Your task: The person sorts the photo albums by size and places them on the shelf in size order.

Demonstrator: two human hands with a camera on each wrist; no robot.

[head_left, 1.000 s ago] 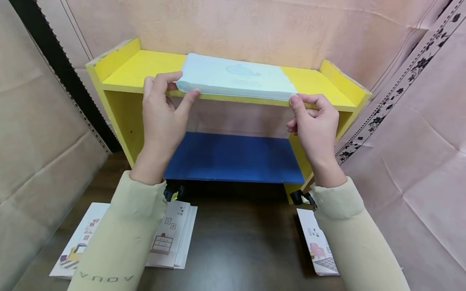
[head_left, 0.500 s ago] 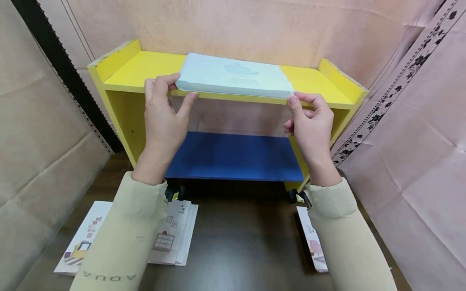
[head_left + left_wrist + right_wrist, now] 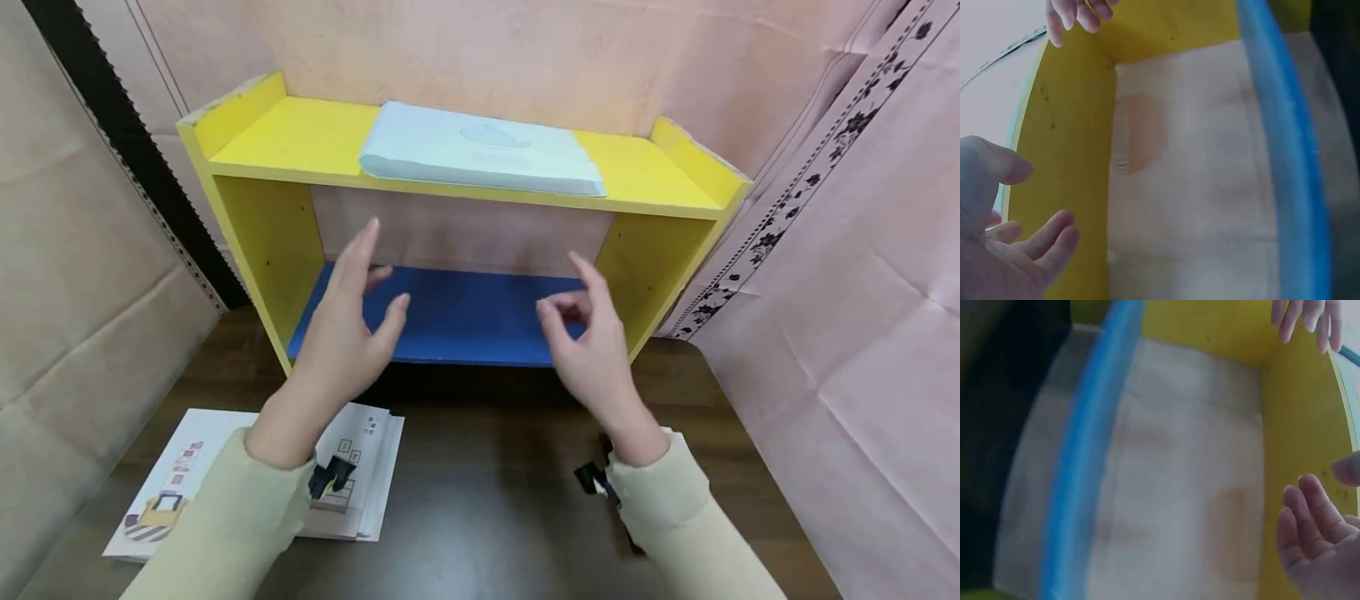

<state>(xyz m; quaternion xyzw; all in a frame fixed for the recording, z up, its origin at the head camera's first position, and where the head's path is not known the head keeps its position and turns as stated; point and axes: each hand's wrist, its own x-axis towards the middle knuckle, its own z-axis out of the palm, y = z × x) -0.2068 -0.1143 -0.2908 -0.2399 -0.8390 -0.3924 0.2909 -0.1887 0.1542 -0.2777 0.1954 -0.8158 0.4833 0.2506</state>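
A flat light blue packet with a faint whale print (image 3: pixel 480 152) lies on the yellow top board (image 3: pixel 318 133) of a small shelf, its front side along the board's front edge. Below and in front of it, my left hand (image 3: pixel 337 337) is in the air, fingers extended and thumb apart, holding nothing. My right hand (image 3: pixel 592 350) hovers to the right, also without anything in it, its fingers loosely bent and the thumb near them. Both hands are in front of the blue lower board (image 3: pixel 465 312), apart from the packet.
White printed booklets or cards (image 3: pixel 176 483) lie on the dark table (image 3: pixel 465 483) at the left, partly under my left forearm. A pile of white sheets (image 3: pixel 371 475) is beside them. Pale cloth (image 3: pixel 840 333) hangs around the shelf. Something white is mostly hidden behind my right sleeve.
Both hands have let go of the packet's front corners and come down toward me, the right one also moving inward. The packet stays on the top board.
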